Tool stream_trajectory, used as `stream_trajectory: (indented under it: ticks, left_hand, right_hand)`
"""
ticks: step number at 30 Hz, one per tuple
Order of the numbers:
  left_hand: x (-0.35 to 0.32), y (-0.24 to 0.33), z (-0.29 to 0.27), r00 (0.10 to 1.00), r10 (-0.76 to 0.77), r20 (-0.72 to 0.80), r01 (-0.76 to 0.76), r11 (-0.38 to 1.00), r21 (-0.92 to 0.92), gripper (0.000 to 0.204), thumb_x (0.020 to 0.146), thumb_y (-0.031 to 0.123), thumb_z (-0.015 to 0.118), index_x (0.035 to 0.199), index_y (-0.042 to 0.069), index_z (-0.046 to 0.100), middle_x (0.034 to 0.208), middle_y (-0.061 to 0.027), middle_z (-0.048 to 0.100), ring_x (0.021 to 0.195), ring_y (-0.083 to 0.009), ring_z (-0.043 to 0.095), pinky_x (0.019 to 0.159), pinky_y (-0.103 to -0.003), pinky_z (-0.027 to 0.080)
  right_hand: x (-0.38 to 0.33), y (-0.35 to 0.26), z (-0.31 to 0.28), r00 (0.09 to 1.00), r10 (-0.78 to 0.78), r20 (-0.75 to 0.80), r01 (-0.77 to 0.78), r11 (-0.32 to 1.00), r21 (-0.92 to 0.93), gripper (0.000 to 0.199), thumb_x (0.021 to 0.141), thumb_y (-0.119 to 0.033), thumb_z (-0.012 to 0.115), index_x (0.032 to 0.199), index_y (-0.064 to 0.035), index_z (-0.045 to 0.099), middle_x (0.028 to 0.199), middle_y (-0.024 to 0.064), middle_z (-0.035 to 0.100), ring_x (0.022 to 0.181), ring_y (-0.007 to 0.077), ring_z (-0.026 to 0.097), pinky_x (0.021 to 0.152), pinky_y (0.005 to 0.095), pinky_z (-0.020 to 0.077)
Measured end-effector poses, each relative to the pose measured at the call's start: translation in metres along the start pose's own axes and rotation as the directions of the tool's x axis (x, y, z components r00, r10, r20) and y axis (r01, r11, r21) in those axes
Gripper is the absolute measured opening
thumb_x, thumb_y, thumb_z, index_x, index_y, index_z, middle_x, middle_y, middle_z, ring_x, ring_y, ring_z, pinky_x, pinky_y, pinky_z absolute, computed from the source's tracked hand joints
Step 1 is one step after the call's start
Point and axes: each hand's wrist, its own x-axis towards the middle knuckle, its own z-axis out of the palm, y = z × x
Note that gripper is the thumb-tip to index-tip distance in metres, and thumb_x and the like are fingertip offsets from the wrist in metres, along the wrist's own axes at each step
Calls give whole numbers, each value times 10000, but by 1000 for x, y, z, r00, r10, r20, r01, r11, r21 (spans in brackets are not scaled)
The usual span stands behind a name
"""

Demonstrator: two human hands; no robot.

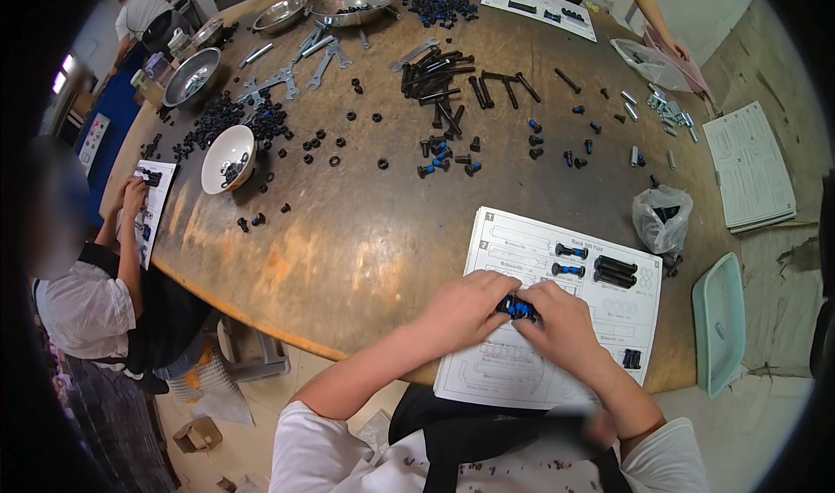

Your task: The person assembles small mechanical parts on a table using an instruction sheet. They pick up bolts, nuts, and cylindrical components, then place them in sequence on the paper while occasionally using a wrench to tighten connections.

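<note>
A bunch of short black bolts with blue-coated threads (517, 308) is pinched between my two hands, above a stack of printed parts sheets (500, 387). My left hand (468, 309) closes on the bunch from the left, and my right hand (558, 319) grips it from the right. Fingers hide part of it. On the top sheet, just beyond my hands, lie short blue-threaded bolts in two places: an upper group (571, 251) and a lower group (568, 269). Several long black bolts (616, 272) lie side by side to their right. Small black parts (632, 358) rest near the sheet's right edge.
Loose black bolts (435, 71), nuts (235, 121) and wrenches (283, 80) cover the far table. A white bowl (229, 161) stands left, a plastic bag (663, 219) and green tray (719, 323) right. Co-workers' hands (132, 196) are at sheets on the left and far side.
</note>
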Motion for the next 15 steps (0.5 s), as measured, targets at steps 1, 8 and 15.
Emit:
stream_trajectory:
  ticks: [1, 8, 15]
  left_hand:
    - [-1, 0, 1, 1000, -2, -13, 2, 1000, -24, 428, 805, 150, 734, 1203, 68, 600, 1049, -132, 650, 984, -317, 642, 809, -417, 528]
    - [1, -8, -1, 999, -22, 46, 28, 992, -120, 704, 785, 145, 771, 1407, 69, 450, 1015, -136, 639, 920, -335, 637, 778, -418, 527]
    - [-1, -6, 4, 996, -54, 66, 60, 994, -87, 899, 728, 101, 814, 1499, 70, 353, 1111, -105, 664, 854, -262, 632, 761, -371, 529]
  right_hand:
    - [1, 0, 1, 1000, -21, -21, 21, 1000, 1, 351, 777, -123, 750, 1099, -79, 617, 969, 83, 603, 841, 296, 644, 712, 398, 526]
    - [-2, 6, 8, 997, 14, -80, -13, 1000, 18, 406, 742, -108, 773, 1113, -97, 609, 967, 79, 591, 845, 286, 636, 669, 377, 525]
    - [-5, 5, 9, 996, 52, -71, -49, 998, 49, 428, 746, -115, 771, 1134, -73, 595, 1038, 90, 594, 900, 276, 642, 689, 368, 525]
